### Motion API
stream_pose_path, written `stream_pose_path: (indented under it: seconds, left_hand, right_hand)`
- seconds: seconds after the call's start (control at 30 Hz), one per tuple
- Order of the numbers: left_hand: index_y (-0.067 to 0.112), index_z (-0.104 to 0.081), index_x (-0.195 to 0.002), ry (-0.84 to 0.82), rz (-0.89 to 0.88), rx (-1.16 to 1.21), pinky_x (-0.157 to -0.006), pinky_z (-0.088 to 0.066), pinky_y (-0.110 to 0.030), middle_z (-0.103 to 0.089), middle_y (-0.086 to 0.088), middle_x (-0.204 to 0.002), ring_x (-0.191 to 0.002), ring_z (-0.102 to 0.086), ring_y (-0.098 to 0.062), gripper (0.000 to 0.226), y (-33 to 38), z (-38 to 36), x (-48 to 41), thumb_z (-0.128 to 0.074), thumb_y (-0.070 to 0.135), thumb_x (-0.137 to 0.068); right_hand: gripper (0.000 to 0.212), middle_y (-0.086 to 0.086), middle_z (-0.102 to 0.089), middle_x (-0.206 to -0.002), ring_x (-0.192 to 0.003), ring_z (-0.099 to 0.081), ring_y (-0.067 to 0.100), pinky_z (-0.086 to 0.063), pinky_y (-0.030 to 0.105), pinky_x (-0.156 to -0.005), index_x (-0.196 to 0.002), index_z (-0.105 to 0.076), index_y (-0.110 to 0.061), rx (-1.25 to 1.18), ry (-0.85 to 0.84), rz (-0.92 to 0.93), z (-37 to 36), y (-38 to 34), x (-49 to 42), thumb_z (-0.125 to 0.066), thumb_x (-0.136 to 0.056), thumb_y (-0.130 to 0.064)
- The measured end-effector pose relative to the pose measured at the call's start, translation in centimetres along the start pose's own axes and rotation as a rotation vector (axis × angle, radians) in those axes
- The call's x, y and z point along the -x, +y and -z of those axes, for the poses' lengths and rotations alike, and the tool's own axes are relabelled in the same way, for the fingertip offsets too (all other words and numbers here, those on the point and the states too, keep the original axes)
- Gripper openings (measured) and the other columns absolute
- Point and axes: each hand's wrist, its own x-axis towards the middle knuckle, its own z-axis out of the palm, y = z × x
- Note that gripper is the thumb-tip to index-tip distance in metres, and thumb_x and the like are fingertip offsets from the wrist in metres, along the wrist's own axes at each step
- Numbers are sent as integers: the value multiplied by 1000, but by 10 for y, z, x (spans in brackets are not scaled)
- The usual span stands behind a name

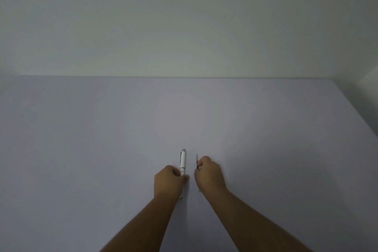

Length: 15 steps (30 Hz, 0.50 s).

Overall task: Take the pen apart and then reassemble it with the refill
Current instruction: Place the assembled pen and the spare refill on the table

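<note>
Fingers (180, 172) of left hand (168, 180) closed round white pen (182, 161); right hand (208, 174) pinching thin refill (197, 161), above lilac counter (81, 149).

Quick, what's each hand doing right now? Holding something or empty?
Left hand: closed around the white pen body, which points away from the person.
Right hand: closed on a thin dark refill, pinched at the fingertips.
</note>
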Motion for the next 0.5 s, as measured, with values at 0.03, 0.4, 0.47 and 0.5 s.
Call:
stream_pose_path:
  seconds: [0.03, 0.4, 0.47, 0.5]
  left_hand:
    - [19, -61, -75, 0, 0, 2, -46, -37, -17, -62, 5, -70, -59, -56, -7, 19, 0, 0, 0, -77, 29, -74]
    - [21, -52, -63, -8, -5, 0, -46, -33, -19, -57, 5, -61, -53, -51, -7, 30, 0, -1, 2, -78, 31, -73]
    - [21, -51, -62, -8, -7, -5, -46, -32, -19, -56, 5, -61, -53, -51, -7, 31, 0, 0, 2, -77, 31, -73]
    - [21, -50, -61, -9, -9, -9, -46, -32, -19, -55, 5, -60, -53, -50, -7, 31, 1, 0, 2, -77, 32, -73]
  right_hand:
    - [17, 12, -64, -106, -92, -64, 29, -57, 38, -78, -103, -57, -11, 1, -4, 7, 0, 0, 1, -48, -89, -12]
    - [17, 11, -66, -105, -93, -64, 28, -51, 33, -76, -102, -59, -12, -7, -4, 25, -5, 1, 1, -51, -88, -17]
    - [17, 10, -66, -104, -93, -64, 28, -50, 32, -74, -101, -59, -12, -18, -2, 20, -5, 2, 1, -51, -88, -17]
    - [17, 10, -67, -104, -93, -64, 28, -50, 32, -74, -101, -60, -12, -21, -3, 20, -5, 2, 1, -51, -87, -17]
